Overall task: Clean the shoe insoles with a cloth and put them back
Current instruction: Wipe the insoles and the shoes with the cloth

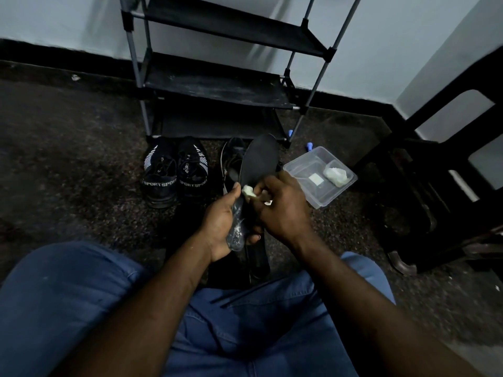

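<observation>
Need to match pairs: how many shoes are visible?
3: one SPORT shoe, its mate beside it, in front of the rack, and a third shoe partly behind the held insole. A fourth may be hidden.

Fingers of the right hand (283, 210) hide most of the cloth (249, 192), and the insole (258, 161) covers much of the shoe (233, 156) behind.

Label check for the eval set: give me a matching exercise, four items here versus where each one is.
1 insole
2 cloth
3 plastic container
4 SPORT shoes

A pinched in the right hand
B on the floor before the rack
C gripped in the left hand
D on the floor right of both hands

Pairs: 1-C, 2-A, 3-D, 4-B
</observation>
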Available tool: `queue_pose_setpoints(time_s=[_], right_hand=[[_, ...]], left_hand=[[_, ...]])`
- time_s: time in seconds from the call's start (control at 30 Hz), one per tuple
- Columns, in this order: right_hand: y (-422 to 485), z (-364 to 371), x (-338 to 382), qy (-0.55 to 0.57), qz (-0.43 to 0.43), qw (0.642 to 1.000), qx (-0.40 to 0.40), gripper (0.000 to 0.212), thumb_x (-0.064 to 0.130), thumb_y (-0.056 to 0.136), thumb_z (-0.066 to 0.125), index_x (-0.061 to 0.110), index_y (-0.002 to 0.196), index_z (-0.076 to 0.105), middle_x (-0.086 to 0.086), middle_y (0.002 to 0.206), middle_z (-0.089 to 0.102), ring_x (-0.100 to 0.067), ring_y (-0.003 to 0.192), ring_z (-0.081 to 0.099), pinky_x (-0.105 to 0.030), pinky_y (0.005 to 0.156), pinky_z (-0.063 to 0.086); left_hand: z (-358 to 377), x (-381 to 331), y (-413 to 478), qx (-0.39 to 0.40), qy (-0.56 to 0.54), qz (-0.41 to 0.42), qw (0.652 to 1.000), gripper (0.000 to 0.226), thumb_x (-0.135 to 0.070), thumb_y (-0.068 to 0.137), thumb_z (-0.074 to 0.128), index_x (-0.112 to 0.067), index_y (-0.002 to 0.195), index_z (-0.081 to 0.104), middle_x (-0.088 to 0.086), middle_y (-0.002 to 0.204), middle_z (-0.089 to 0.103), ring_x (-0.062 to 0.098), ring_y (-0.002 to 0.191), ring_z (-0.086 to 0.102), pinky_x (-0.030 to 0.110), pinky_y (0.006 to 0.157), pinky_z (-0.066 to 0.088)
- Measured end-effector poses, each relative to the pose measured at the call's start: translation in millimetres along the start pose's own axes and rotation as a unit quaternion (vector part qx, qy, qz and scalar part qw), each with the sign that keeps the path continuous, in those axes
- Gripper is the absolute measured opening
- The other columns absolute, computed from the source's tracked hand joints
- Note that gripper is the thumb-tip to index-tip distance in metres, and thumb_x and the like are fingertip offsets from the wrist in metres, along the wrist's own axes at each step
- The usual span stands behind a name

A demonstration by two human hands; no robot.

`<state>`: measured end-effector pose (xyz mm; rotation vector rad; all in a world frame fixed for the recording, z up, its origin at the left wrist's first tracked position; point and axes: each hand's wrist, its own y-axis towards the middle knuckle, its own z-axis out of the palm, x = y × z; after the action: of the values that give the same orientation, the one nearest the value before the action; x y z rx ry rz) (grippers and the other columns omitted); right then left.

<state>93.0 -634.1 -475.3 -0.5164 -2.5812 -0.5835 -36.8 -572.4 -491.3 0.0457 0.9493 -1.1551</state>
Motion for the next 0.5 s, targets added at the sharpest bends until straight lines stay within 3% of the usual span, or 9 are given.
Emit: queue_pose_setpoints(time_s=[0.1, 0.2, 0.3, 0.4, 0.5], right_hand=[[5.3, -8.0, 0.4, 0.046, 0.068, 0.996, -0.042, 0.023, 0.032, 0.08, 0.084, 0.026, 0.081, 0.061, 0.009, 0.084, 0.062, -0.012, 0.077, 0.06, -0.033, 0.068, 0.051], [8.7, -12.9, -3.6, 0.004, 0.08, 0.994, -0.069, 0.025, 0.032, 0.08, 0.085, 0.027, 0.082, 0.06, 0.01, 0.083, 0.063, -0.011, 0.074, 0.059, -0.035, 0.067, 0.052], [5.7, -9.9, -0.7, -0.035, 0.039, 0.998, -0.019, 0.017, 0.038, 0.082, 0.082, 0.028, 0.084, 0.069, 0.006, 0.089, 0.065, -0.014, 0.079, 0.061, -0.029, 0.068, 0.047], [2.8, -5.1, -0.7, 0.018, 0.006, 1.0, 0.022, 0.003, 0.026, 0.085, 0.08, 0.025, 0.088, 0.079, 0.005, 0.093, 0.069, -0.014, 0.084, 0.065, -0.023, 0.074, 0.048], [2.9, -4.1, -6.1, 0.068, 0.038, 0.997, 0.02, 0.013, 0.016, 0.083, 0.081, 0.024, 0.092, 0.076, 0.006, 0.096, 0.069, -0.012, 0.086, 0.067, -0.036, 0.081, 0.057]], left_hand=[[-0.9, -0.6, -0.1, -0.008, 0.004, -0.001, 1.0, 0.056, -0.062, 0.102, 0.037, -0.017, 0.106, 0.071, 0.012, 0.084, 0.064, 0.024, 0.056, 0.059, 0.028, 0.047, 0.049], [0.6, -0.6, -0.6, -0.017, 0.006, -0.003, 1.0, 0.056, -0.06, 0.103, 0.038, -0.017, 0.1, 0.074, 0.013, 0.083, 0.066, 0.025, 0.053, 0.06, 0.028, 0.046, 0.049], [1.9, 1.2, 1.0, -0.015, 0.004, -0.005, 1.0, 0.057, -0.061, 0.103, 0.039, -0.02, 0.09, 0.077, 0.011, 0.081, 0.065, 0.025, 0.055, 0.059, 0.029, 0.047, 0.049], [1.3, 0.3, 1.1, -0.013, -0.003, -0.007, 1.0, 0.053, -0.061, 0.103, 0.038, -0.02, 0.093, 0.071, 0.01, 0.079, 0.063, 0.024, 0.056, 0.058, 0.028, 0.048, 0.049], [-0.1, -1.7, -0.9, -0.017, -0.001, -0.01, 1.0, 0.055, -0.06, 0.103, 0.038, -0.016, 0.1, 0.071, 0.012, 0.078, 0.066, 0.024, 0.052, 0.061, 0.028, 0.046, 0.05]])
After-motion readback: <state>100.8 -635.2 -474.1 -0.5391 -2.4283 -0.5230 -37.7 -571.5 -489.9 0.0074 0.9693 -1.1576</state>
